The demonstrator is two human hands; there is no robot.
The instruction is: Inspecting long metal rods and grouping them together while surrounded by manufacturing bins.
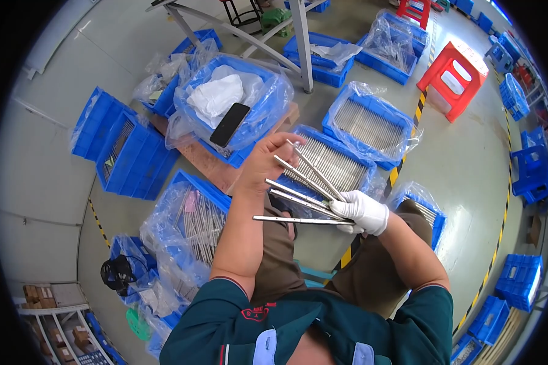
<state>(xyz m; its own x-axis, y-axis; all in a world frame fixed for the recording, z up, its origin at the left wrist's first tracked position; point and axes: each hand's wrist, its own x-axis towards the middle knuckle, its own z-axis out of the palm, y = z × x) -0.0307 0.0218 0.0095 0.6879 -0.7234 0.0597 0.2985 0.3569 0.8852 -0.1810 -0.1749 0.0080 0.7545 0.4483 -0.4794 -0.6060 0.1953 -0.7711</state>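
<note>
My right hand (365,213), in a white glove, is closed around one end of several thin metal rods (304,194). They fan out to the left, and dark holes or marks show near some of their free ends. My left hand (273,159) is bare and raised at those free ends. Its thumb and fingers are bent together at the tip of the uppermost metal rod (315,169); the exact contact is partly hidden. Just beyond both hands, a plastic-lined blue crate (371,176) holds rows of similar rods.
More rods fill a lined crate (341,100) farther off and another crate (186,176) by my left arm. A black phone (229,125) rests on a lined crate (259,67) with white wrapping. Stacked blue crates (134,164) stand left, a red stool (453,79) far right, table legs (301,45) ahead.
</note>
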